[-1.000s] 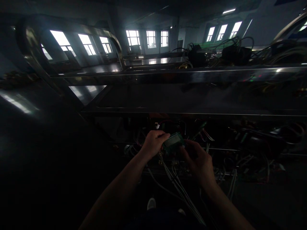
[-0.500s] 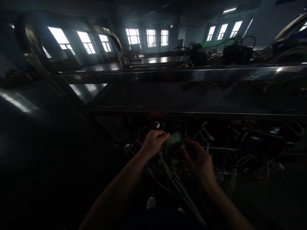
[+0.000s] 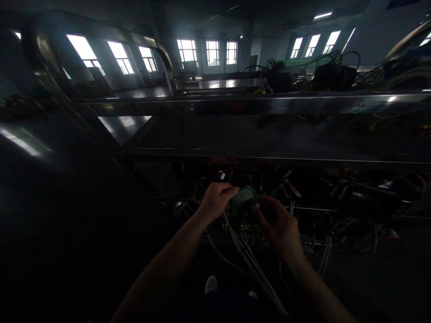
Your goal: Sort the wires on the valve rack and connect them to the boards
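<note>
A green circuit board with a small LCD display (image 3: 244, 196) is held up between both hands, its screen facing me. Dark marks like digits show on the screen, too dim to read. My left hand (image 3: 215, 202) pinches the board's left edge, thumb on the front. At the right edge, the thumb and fingers of my right hand (image 3: 281, 224) close on the board beside a small pale spot. Pale cables (image 3: 249, 260) hang below the board and run down toward my body. Deep shadow hides the fingertips behind the board.
A metal rack or cart stands before me, with a shelf (image 3: 208, 137) and a curved tube handle (image 3: 45, 54). Black units and tangled wires (image 3: 336, 72) lie on top. More wired parts (image 3: 357, 202) crowd the dark lower level. My shoe (image 3: 211, 284) is below.
Dark characters have appeared on the LCD, which looked blank before. Both hands and the board have stayed almost in place.
</note>
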{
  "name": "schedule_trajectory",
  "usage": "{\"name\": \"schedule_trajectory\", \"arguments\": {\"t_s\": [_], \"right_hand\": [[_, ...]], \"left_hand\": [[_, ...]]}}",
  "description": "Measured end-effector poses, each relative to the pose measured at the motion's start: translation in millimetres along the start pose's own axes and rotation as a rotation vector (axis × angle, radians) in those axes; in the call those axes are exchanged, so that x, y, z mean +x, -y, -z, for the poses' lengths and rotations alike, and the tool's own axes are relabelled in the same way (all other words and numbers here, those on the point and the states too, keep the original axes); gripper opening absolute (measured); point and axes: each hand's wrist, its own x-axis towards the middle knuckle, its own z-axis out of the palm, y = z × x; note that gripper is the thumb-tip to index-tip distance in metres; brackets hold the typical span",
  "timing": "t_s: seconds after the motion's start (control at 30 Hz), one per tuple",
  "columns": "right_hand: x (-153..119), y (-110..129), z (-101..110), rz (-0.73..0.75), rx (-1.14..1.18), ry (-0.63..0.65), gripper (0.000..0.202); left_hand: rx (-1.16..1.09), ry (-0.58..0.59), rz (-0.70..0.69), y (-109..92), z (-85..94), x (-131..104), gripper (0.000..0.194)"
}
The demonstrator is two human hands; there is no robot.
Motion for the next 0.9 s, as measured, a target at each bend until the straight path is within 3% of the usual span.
{"name": "schedule_trajectory", "arguments": {"t_s": [0.9], "right_hand": [[1.2, -0.2, 0.5, -0.015, 0.005, 0.040, 0.035]], "left_hand": [[-0.008, -0.002, 0.021, 0.2, 1.8, -0.2, 0.025]]}}
